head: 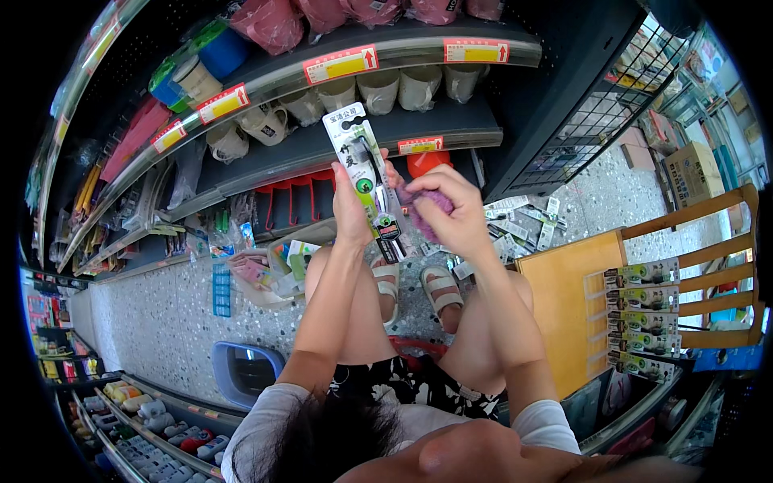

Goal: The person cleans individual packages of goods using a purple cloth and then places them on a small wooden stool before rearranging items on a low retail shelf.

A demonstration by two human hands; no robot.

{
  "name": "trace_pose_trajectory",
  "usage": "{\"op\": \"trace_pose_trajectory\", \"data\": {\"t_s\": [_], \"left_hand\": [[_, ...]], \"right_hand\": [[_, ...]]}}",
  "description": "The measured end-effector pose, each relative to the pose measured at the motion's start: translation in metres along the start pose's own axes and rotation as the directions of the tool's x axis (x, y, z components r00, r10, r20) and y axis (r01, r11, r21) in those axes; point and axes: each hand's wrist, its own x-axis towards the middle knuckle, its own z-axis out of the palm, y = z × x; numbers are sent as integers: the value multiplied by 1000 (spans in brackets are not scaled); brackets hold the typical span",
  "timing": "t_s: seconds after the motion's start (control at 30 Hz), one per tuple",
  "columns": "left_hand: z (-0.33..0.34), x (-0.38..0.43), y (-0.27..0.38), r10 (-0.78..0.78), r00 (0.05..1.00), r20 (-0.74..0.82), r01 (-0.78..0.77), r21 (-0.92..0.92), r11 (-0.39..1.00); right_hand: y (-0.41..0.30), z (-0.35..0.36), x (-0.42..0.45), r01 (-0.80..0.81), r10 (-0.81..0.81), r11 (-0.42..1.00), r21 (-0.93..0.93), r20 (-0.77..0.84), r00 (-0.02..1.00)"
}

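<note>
A toothbrush in a blister pack (373, 175) stands nearly upright in my left hand (352, 211), its printed card towards me. Black bristles and a dark handle show through the clear plastic. My right hand (453, 208) grips a bunched purple cloth (433, 211) just right of the pack; whether the cloth touches it I cannot tell. More packaged toothbrushes (510, 232) lie scattered on the floor beyond my right knee. Several others (643, 302) are lined up in a clear plastic rack (596, 320) on the wooden chair (564, 302) at my right.
Shelves (362, 130) ahead carry white mugs (379, 90) and pink wrapped cups (266, 24). A bin of small goods (284, 265) and a blue basket (220, 290) sit on the floor left. A blue-rimmed tub (222, 368) is by my left hip. A cardboard box (693, 175) stands far right.
</note>
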Motion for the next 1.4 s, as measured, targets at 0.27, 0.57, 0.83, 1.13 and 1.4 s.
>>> {"op": "trace_pose_trajectory", "data": {"t_s": [0.27,0.57,0.83,1.13,1.4], "left_hand": [[0,0,-5,-7,996,-90,6,-8,1000],[-16,13,17,122,967,-222,-140,-66,988],[-18,8,17,-29,995,-95,4,-254,967],[-20,12,-1,23,979,-203,-54,-151,987],[-19,9,-4,283,914,-291,-269,89,959]], "right_hand": [[2,36,-15,162,-142,919,-359,80,987],[12,20,-18,248,-89,929,-275,486,869],[4,12,-5,-27,34,996,-81,86,996],[6,45,-24,-186,152,895,-405,-115,982],[17,45,-28,-211,209,855,-474,-58,976]]}}
